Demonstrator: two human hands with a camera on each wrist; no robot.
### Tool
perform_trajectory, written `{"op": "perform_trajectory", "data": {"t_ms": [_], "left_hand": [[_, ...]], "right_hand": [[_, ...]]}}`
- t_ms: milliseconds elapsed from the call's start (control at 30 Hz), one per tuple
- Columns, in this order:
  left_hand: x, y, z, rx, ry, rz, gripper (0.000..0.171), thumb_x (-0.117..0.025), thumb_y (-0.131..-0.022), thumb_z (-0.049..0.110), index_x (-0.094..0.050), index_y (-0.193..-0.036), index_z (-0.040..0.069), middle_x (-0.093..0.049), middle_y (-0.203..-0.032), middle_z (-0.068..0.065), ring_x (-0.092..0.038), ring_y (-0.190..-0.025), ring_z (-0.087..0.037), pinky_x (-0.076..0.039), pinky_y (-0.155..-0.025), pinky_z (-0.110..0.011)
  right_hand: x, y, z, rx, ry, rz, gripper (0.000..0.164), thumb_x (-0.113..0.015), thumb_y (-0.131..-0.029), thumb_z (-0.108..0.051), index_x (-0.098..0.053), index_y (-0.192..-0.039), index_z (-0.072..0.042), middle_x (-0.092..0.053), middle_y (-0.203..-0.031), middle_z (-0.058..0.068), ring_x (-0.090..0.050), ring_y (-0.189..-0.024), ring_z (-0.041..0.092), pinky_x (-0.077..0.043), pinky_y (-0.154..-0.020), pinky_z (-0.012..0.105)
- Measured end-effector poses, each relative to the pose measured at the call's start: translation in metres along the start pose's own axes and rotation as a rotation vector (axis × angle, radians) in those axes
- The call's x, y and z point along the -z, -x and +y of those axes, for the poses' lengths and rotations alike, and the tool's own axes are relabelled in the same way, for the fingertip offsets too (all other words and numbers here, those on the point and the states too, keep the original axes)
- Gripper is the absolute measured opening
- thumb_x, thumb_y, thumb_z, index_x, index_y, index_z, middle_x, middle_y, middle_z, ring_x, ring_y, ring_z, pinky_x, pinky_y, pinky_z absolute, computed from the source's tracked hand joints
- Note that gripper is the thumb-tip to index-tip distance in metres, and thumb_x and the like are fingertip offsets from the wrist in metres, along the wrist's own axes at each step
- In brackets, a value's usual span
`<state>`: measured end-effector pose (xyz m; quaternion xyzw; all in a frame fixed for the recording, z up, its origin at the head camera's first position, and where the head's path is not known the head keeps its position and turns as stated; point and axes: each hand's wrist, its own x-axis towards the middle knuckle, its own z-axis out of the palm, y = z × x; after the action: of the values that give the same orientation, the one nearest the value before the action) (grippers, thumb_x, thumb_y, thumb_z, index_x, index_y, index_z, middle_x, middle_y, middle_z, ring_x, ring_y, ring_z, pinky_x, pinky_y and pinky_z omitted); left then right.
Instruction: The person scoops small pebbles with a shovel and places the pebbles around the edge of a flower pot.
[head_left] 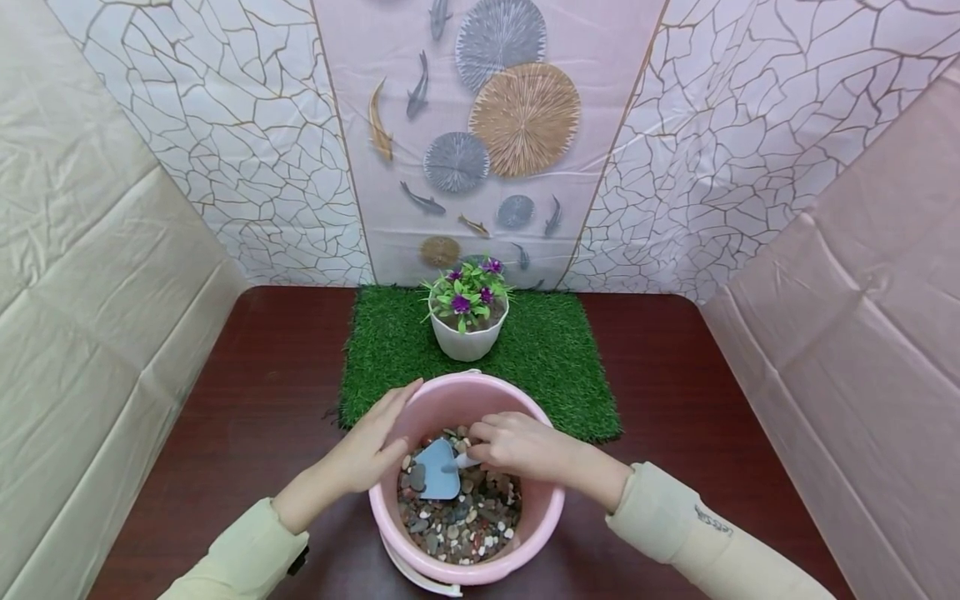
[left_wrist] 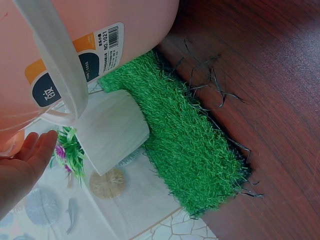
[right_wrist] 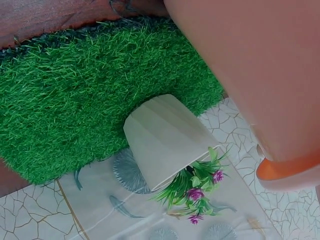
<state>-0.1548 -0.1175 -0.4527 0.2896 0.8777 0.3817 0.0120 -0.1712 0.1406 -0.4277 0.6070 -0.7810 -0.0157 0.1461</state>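
A pink bucket (head_left: 551, 508) holds a layer of mixed pebbles (head_left: 461, 525). Inside it, my right hand (head_left: 517, 448) grips the white-grey handle of a small shovel (head_left: 437, 472), whose light blue blade lies over the stones toward the left wall. My left hand (head_left: 371, 447) rests on the bucket's left rim with fingers extended. In the left wrist view that hand (left_wrist: 27, 162) shows at the rim; the right hand is out of sight in the right wrist view, where the bucket wall (right_wrist: 255, 65) fills the upper right.
Behind the bucket, a white pot (head_left: 468, 340) of purple flowers (head_left: 462, 302) stands on a green artificial grass mat (head_left: 558, 358). The bucket's white handle (head_left: 420, 575) hangs at the front. Fabric walls enclose the dark wooden table (head_left: 255, 400).
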Motion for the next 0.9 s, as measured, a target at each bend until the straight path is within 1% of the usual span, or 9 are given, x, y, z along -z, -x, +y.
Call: {"op": "perform_trajectory", "data": {"t_ms": [167,433,533,700,900], "left_hand": [[0.0,-0.001,0.0,-0.015,-0.007,0.008,0.07,-0.049,-0.083,0.006,-0.023,-0.148,0.001,-0.041,-0.14,-0.02,-0.044,-0.128,-0.034,-0.039,-0.103,-0.053],[0.0,-0.001,0.001,-0.022,0.005,0.009,0.069,-0.049,-0.083,0.005,-0.025,-0.147,0.0,-0.041,-0.14,-0.019,-0.044,-0.126,-0.033,-0.04,-0.101,-0.053],[0.0,-0.001,0.001,-0.017,0.007,0.005,0.07,-0.049,-0.083,0.006,-0.024,-0.148,0.0,-0.041,-0.14,-0.019,-0.044,-0.127,-0.033,-0.04,-0.101,-0.053],[0.0,-0.001,0.001,-0.008,0.0,-0.005,0.07,-0.048,-0.084,0.005,-0.023,-0.148,0.001,-0.04,-0.141,-0.02,-0.042,-0.129,-0.034,-0.038,-0.103,-0.054],[0.001,-0.001,0.001,0.001,0.011,-0.011,0.069,-0.048,-0.084,0.004,-0.023,-0.149,0.002,-0.04,-0.141,-0.02,-0.041,-0.13,-0.035,-0.038,-0.103,-0.054]], "right_hand": [[0.006,0.002,0.0,-0.022,-0.043,-0.002,0.018,-0.075,-0.075,-0.022,-0.071,-0.091,-0.019,-0.062,-0.089,-0.005,-0.057,-0.078,0.008,-0.049,-0.071,0.019],[0.007,0.007,0.006,-0.068,-0.187,0.006,0.018,-0.076,-0.075,-0.02,-0.072,-0.092,-0.018,-0.064,-0.092,-0.004,-0.06,-0.085,0.009,-0.05,-0.081,0.02],[0.007,0.009,0.007,-0.082,-0.197,0.005,0.018,-0.076,-0.075,-0.021,-0.072,-0.093,-0.018,-0.065,-0.093,-0.004,-0.061,-0.087,0.009,-0.05,-0.083,0.02],[0.013,0.013,0.007,-0.106,-0.195,0.043,0.019,-0.077,-0.074,-0.02,-0.072,-0.092,-0.018,-0.065,-0.092,-0.004,-0.061,-0.086,0.009,-0.052,-0.08,0.021],[0.015,0.02,0.008,-0.121,-0.168,0.107,0.018,-0.078,-0.073,-0.022,-0.071,-0.09,-0.019,-0.061,-0.086,-0.004,-0.058,-0.077,0.008,-0.052,-0.07,0.019]]}}
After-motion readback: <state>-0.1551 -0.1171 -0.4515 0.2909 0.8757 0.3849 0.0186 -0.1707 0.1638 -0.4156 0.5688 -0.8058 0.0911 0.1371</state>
